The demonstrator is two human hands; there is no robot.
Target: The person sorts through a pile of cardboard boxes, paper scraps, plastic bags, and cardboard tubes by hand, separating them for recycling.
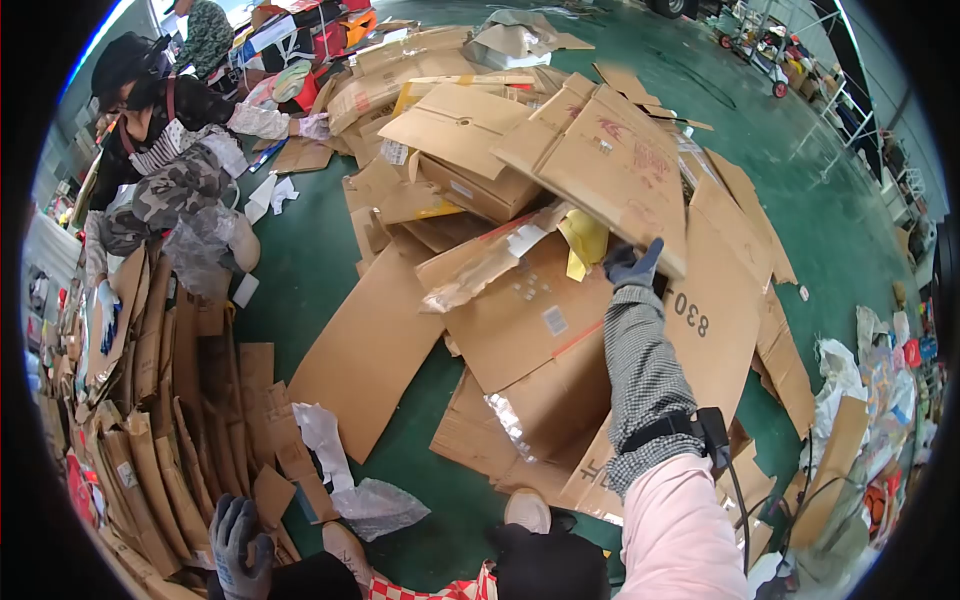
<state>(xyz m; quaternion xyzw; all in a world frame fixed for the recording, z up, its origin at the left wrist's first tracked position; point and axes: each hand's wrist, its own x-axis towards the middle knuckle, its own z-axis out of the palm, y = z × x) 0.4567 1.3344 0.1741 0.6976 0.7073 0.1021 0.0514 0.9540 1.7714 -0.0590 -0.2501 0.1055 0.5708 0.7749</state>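
Note:
My right hand (632, 264), in a dark glove, grips the lower edge of a flattened cardboard box (610, 160) with red print. The box lies tilted on top of a heap of cardboard. Just left of that hand, a yellow piece (584, 240) shows from under the box. My left hand (241, 548), in a grey glove, is low at the left with its fingers apart and nothing in it. Nearest to it is a row of flattened cardboard (165, 480) standing on edge. Below the heap's top, an open cardboard box (540, 320) carries a white label.
A co-worker (165, 150) sits at the upper left, one gloved hand (314, 126) reaching to the heap. Another person (203, 40) is behind. Clear plastic (378, 508) lies by my feet on the green floor (300, 320). Plastic waste (840, 375) and a black cable (740, 510) are at right.

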